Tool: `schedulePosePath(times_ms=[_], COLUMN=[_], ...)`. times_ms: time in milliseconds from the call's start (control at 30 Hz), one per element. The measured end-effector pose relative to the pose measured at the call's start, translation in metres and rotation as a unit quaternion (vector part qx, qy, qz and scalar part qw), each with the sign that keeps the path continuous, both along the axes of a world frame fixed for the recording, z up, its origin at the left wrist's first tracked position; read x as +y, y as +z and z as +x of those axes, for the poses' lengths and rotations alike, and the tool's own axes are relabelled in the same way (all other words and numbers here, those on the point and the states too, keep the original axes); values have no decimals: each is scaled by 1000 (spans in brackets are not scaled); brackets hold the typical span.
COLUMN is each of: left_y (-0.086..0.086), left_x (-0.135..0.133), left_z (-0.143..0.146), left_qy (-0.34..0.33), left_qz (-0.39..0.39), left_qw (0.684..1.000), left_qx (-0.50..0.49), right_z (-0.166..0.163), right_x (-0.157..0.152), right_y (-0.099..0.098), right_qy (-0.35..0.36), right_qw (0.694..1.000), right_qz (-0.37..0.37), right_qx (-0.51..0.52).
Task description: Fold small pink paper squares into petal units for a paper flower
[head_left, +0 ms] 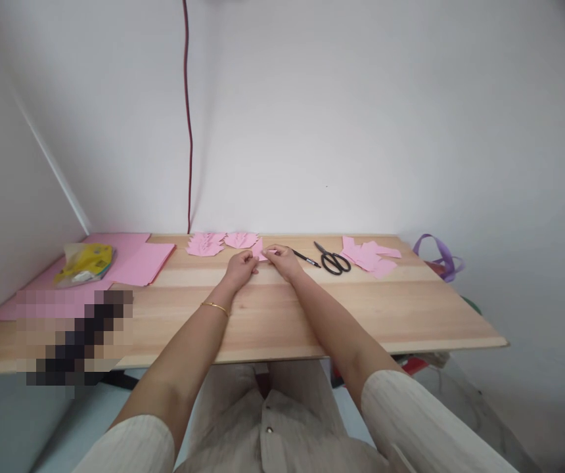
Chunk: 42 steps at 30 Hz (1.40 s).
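Between my two hands, near the back of the wooden table, is a small piece of pink paper (259, 247). My left hand (242, 269) pinches its left side with curled fingers, and my right hand (283, 261) grips the right side. Fingers cover part of the paper. A black pen (308, 258) lies just right of my right hand, partly hidden by it. Beyond the pen rest black-handled scissors (332, 261), blades pointing to the wall. Cut pink paper shapes with notched edges (205, 244) lie to the left of my left hand, against the back.
Pink paper scraps (370, 255) are heaped right of the scissors. Large pink sheets (139, 263) cover the left end, under a yellow plastic packet (88, 263). A blurred dark object (83, 338) sits front left. Purple straps (440, 256) hang past the right edge of the table (263, 322).
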State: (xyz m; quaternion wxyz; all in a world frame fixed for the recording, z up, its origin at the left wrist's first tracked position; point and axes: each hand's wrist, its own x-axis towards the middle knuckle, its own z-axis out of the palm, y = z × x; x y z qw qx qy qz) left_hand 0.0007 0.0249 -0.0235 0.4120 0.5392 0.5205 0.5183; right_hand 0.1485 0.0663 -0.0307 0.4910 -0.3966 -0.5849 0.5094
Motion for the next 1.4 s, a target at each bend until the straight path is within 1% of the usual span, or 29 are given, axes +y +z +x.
schedulePosePath(times_ms=[200,300,367,400,433,533,600,667,733,867,1167,1400], left_y=[-5,-8,-9,-9,-9,-9,-8,-8,-8,-10,-15,-14], left_x=[0,3,6,8,9,10,9,7,5,3,6,4], left_z=[-5,-8,-9,-9,-8,-6,-5,-4,-4,-4,-3,-3], left_qy=[1,3,7,7,6,-1,-7,-12,-17,-25,-35,-26], left_qz=[2,-3,-6,-8,-11,-17,-17,-16,-15,-10,3,-3], left_qw=[1000,998,997,996,995,992,991,991,992,993,993,994], left_qx=[-29,-56,-81,-93,-103,-126,-131,-130,-125,-118,-112,-104], right_z=[1,2,2,2,2,1,-1,-2,-4,-5,-4,-4], right_x=[10,18,21,21,20,13,8,5,3,2,1,-1], right_y=[-9,-9,-7,-6,-5,-2,-2,-1,-2,-3,-3,-2], right_qy=[-14,-18,-9,11,34,70,103,97,78,77,85,51], right_qw=[996,992,990,987,987,990,993,995,997,997,996,997], right_qz=[-31,-47,-60,-72,-69,-52,-3,21,19,9,34,55], right_qx=[83,115,130,141,139,113,62,28,14,28,21,5])
